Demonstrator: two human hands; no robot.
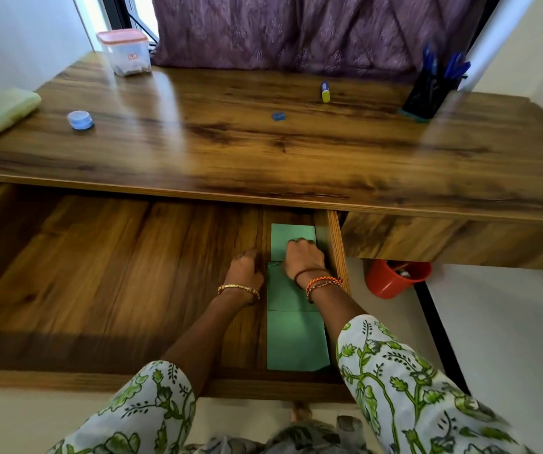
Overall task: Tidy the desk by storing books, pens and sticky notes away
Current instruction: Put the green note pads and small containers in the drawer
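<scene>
The drawer (99,273) is taken as the landmark, pulled wide out beneath the tabletop (230,152). Up and to the left of it, a pale green pad (1,109) and a small blue round tub (80,119) are seen on the tabletop, and behind them a clear lidded box (125,54) carries a small orange label, too blurred to be read. No other writing is made out anywhere.

Inside the drawer, right of its middle, the left hand (245,268) is rested on the drawer floor with its fingers curled under; nothing is seen held in it. Just beside it, the right hand (302,257) is pressed down on the green sticky notes (296,335), which are laid in a row along the drawer's right wall; whether a pad is gripped or merely pushed cannot be told, the fingers being bent out of sight.

The step in hand is judged to be the storing of the sticky notes, nearly finished. Next, both hands would need to be withdrawn and the drawer slid shut.

Above the drawer's right end, a small blue block (278,116), a yellow glue stick (325,92) and a dark holder of blue pens (434,90) are left on the tabletop.
</scene>
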